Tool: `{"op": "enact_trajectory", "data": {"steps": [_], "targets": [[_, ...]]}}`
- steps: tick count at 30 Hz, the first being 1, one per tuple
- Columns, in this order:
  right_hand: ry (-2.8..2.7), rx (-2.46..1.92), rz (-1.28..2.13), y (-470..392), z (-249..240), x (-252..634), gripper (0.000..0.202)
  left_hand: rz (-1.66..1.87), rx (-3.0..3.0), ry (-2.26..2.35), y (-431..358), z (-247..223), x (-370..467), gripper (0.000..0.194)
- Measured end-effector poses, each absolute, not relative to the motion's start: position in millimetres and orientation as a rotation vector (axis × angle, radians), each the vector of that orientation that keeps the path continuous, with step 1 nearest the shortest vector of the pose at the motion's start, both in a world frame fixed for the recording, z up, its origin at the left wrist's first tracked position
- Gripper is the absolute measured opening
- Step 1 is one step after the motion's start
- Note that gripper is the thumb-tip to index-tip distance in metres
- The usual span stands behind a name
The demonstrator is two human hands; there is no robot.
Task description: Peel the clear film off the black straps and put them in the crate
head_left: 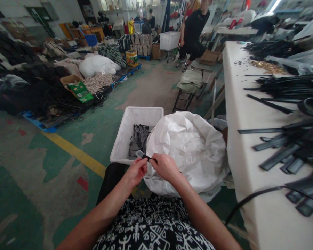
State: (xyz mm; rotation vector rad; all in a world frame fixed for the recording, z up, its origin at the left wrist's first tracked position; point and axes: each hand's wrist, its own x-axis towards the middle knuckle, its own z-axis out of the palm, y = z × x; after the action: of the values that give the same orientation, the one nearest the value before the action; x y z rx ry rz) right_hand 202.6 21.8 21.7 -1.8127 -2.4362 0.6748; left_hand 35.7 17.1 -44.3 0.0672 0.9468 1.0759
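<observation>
Between my two hands, above the lap, is a small black strap piece (145, 157) with a clear tip pointing up and left. The fingers of my left hand (137, 171) pinch it near the clear end. My right hand (165, 166) is closed round its other end. Just beyond my hands stands a white plastic bin (120, 140) with black and grey straps (140, 136) lying in it. A large white sack (190, 149) sits to the right of the bin, behind my right hand.
A cloth-covered table (240, 114) on the right holds piles of black strips (279, 146). One long black strip (246, 201) hangs over its edge. A seated person (195, 29) is farther back. Pallets (45, 123) with goods stand left.
</observation>
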Motion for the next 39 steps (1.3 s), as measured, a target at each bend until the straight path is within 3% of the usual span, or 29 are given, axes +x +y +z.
{"op": "enact_trajectory", "data": {"steps": [8, 12, 23, 39], "targets": [[-2.379, -1.697, 0.698, 15, 27, 212, 0.031, 0.962, 0.135, 0.861, 17, -37, 29, 0.02], [-2.372, -1.726, 0.731, 6, 32, 214, 0.03, 0.947, -0.053, 0.83, 19, -40, 33, 0.032], [-2.389, -1.788, 0.724, -17, 35, 219, 0.028, 0.899, -0.134, 0.977, 3, -65, 39, 0.017], [-2.374, -1.818, 0.624, -9, 31, 202, 0.032, 0.924, -0.002, 0.877, -9, -42, 48, 0.01]]}}
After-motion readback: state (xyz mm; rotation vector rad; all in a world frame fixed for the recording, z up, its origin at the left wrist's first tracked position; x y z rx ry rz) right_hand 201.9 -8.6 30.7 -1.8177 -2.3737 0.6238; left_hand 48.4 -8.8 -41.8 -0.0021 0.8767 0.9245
